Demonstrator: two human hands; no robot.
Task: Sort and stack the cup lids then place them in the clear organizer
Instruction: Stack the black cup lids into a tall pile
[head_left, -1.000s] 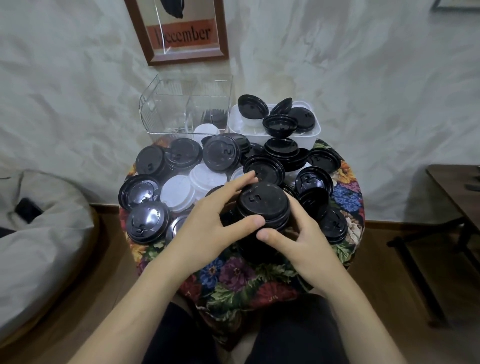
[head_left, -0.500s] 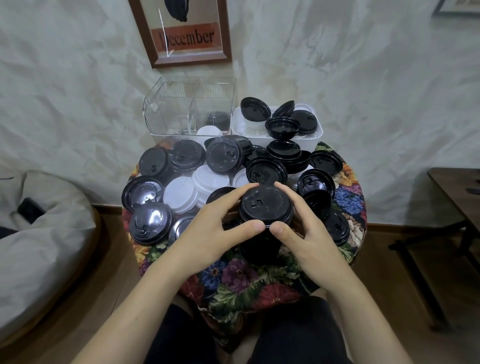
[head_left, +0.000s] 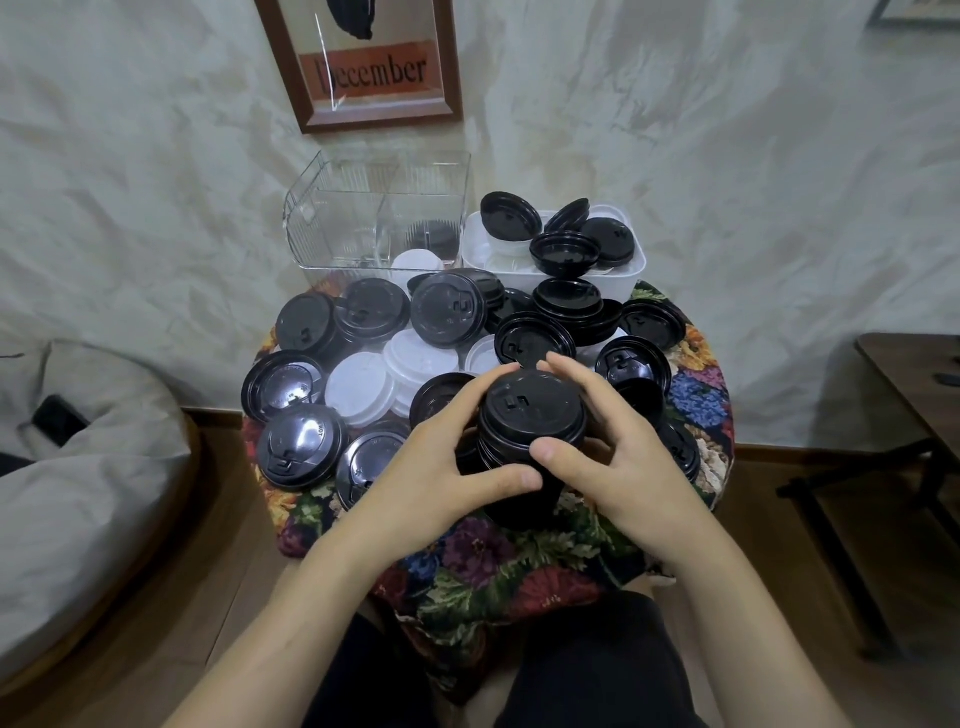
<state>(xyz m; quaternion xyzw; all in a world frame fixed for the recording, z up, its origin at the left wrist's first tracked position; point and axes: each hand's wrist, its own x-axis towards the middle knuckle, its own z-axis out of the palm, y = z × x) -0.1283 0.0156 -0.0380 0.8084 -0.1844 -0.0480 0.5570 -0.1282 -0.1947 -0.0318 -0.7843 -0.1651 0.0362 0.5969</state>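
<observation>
A tall stack of black cup lids (head_left: 530, 415) stands at the front of the round table. My left hand (head_left: 436, 478) grips its left side, thumb across the front. My right hand (head_left: 608, 457) holds its right side, fingers curled round the back. Loose black lids (head_left: 449, 309) and white lids (head_left: 361, 387) cover the table behind. The clear organizer (head_left: 379, 208) sits at the back left, with a black stack and a white lid seen through its wall.
A white bin (head_left: 634, 270) with more lids stands at the back right. The floral tablecloth (head_left: 498, 566) hangs over the front edge. A grey beanbag (head_left: 78, 483) lies to the left, a dark wooden table (head_left: 919, 379) to the right.
Both hands closed in around the black stack, and the stack now reaches higher between them. The view shifted slightly.
</observation>
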